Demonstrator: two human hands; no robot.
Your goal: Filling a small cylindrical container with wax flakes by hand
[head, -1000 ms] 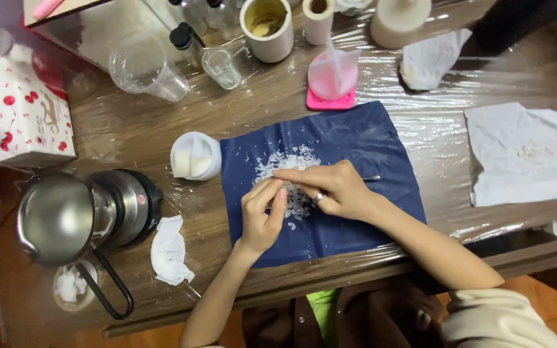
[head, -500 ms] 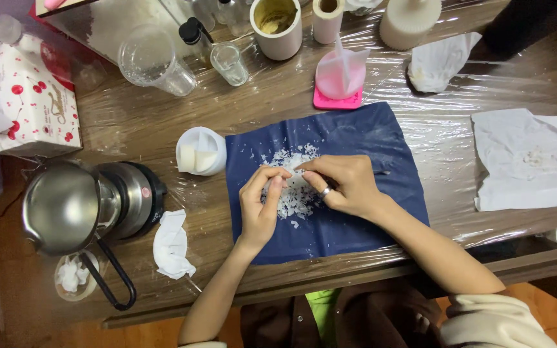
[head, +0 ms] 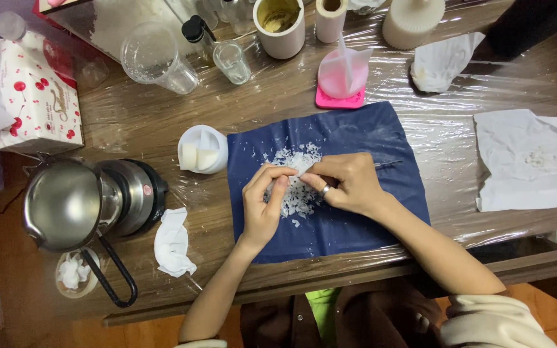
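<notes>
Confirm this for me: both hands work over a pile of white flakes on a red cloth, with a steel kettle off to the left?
Not quite. The head view shows the cloth is dark blue, not red. The left hand and right hand do meet over the white flakes, and the steel kettle sits left.

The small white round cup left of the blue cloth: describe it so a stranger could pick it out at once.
Start at the dark blue cloth in the middle of the plastic-covered table. Just off its upper left corner stands the small white round cup, right of the steel kettle. Unlike the clear cups further back, it is opaque white and holds pale wax-like blocks.
</notes>
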